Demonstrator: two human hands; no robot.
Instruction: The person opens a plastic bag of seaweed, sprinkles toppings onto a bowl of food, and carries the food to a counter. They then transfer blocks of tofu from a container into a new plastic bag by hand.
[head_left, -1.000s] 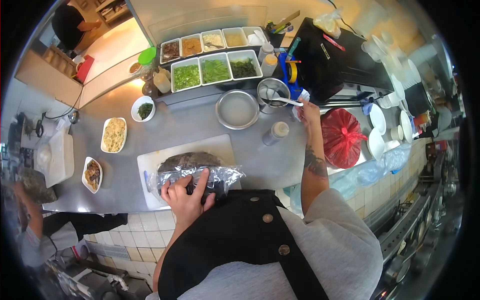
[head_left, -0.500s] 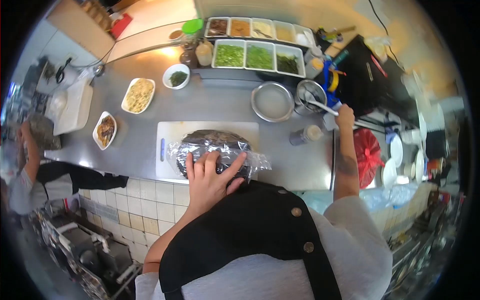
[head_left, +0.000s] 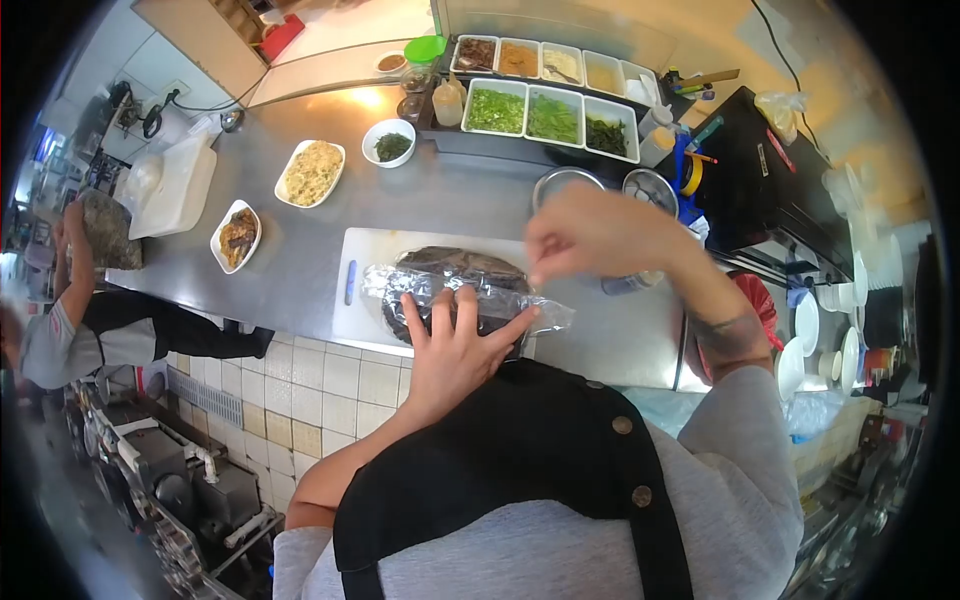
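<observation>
My left hand (head_left: 452,335) lies with fingers spread on a dark, flattened oblong mass (head_left: 462,262) partly covered by clear plastic film (head_left: 548,315). This bundle rests on a white cutting board (head_left: 358,240) with a blue-marked handle slot. My right hand (head_left: 600,232) is raised just right of the bundle, over the counter, somewhat blurred. Its fingers are curled together, and I cannot make out what they hold, if anything. Behind it, a round metal pan (head_left: 568,178) and a metal pot (head_left: 652,188) are partly hidden.
A bowl of dark green flakes (head_left: 392,147), a dish of yellowish shreds (head_left: 310,173) and a dish of brown food (head_left: 238,238) stand on the steel counter. White trays of chopped greens (head_left: 497,107) line the back. At left, another person's hand (head_left: 72,228) is near a grey-brown bundle.
My right hand has let go of the white-handled utensil in the metal pot or hidden it, and has swung left towards the bundle. My left hand stays spread on the film.
</observation>
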